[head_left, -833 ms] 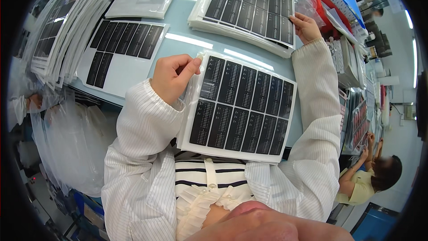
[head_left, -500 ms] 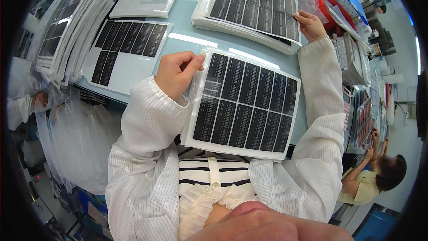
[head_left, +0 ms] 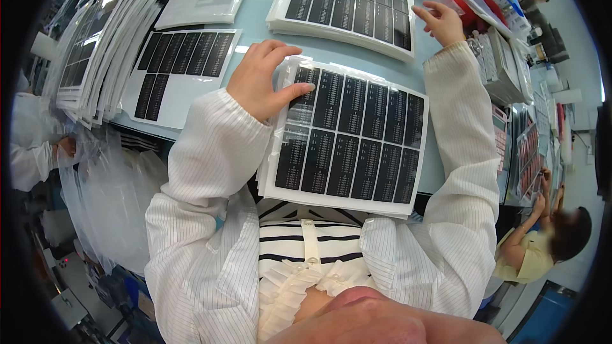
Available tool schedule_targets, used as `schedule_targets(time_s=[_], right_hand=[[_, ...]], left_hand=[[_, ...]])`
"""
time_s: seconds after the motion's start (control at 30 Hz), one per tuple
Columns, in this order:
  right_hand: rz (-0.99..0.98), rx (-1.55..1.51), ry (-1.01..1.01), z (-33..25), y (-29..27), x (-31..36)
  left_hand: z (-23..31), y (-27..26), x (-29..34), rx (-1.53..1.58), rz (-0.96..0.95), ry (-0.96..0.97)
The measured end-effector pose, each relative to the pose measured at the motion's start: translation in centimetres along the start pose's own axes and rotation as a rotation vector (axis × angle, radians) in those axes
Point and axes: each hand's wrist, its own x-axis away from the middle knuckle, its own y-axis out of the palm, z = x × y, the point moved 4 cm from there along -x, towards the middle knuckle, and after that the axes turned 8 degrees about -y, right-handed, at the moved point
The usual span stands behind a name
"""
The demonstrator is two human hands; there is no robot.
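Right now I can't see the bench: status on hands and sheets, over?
Left hand flat on the bagged label sheet. Right hand open beside the far sheet stack. Nothing between them.

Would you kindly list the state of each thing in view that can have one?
Left hand: fingers spread, pressing flat on the near sheet's top left corner.
Right hand: open, over the far stack's right corner.
Near white sheet of black rectangular labels in a clear plastic sleeve: lying flat, overhanging the table edge.
Far stack of sleeved label sheets: flat, piled.
Partly emptied label sheet: flat, several labels gone.
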Motion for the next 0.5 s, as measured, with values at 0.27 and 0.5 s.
schedule_targets(time_s=[0.27,0.5], right_hand=[[-0.141,-0.056,-0.646,-9.0,0.5,8.0],[-0.346,-0.091,-0.744,-13.0,7.9,13.6]], left_hand=[[-0.8,1.1,-1.1,-0.031,-0.255,-0.084],[-0.7,0.9,-0.5,-0.04,-0.15,-0.087]])
